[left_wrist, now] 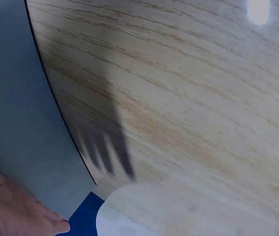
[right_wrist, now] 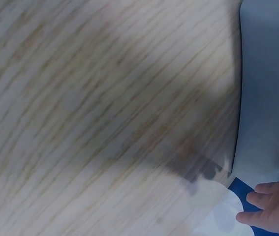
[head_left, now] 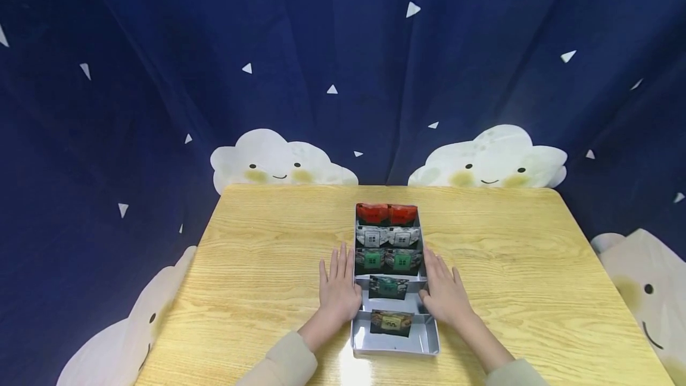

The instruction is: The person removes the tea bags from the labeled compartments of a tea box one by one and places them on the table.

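Low in the frame's centre, the left hand point(head_left: 340, 296) and right hand point(head_left: 446, 298) lie against the long sides of the box point(head_left: 393, 344), fingers straight, slightly spread. Print on the packets point(head_left: 402, 262) inside is too small to read. The box's long axis runs up-frame, toward the curtain point(head_left: 364, 64).

a navy curtain point(head_left: 343, 40) around a wooden table point(head_left: 278, 231) suggests somewhere indoors.
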Demonstrator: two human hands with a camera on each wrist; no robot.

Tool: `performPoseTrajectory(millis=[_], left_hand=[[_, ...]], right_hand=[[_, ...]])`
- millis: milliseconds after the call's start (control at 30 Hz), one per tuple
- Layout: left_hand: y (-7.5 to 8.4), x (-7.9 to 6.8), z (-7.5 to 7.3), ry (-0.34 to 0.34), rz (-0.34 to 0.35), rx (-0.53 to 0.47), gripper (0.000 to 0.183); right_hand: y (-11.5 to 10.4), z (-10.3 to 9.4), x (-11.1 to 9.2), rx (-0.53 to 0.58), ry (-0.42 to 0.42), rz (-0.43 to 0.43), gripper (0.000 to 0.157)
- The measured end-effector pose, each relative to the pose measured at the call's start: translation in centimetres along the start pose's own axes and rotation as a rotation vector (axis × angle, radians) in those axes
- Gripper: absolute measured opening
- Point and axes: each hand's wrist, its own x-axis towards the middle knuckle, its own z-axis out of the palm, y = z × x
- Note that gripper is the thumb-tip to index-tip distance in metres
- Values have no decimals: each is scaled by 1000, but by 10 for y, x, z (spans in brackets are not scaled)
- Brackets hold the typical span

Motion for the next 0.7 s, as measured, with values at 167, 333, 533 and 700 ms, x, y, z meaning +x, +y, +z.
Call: performPoseTrajectory(millis=[167, 333, 533, 700], left_hand=[[0, -2, 0, -2, 4, -1, 71], [0, -3, -1, -3, 4, -23, 71], [0, -2, 1, -13, 0, -21, 71], [-1, -1, 2, -16, -5, -21, 70]], right_hand=[[-3, -2, -2, 8, 14, -3, 88], [-3, -2, -2, 0, 7, 1, 89], [1, -5, -3, 19, 5, -6, 91], [-3, -23, -2, 75, 46, 2, 83]])
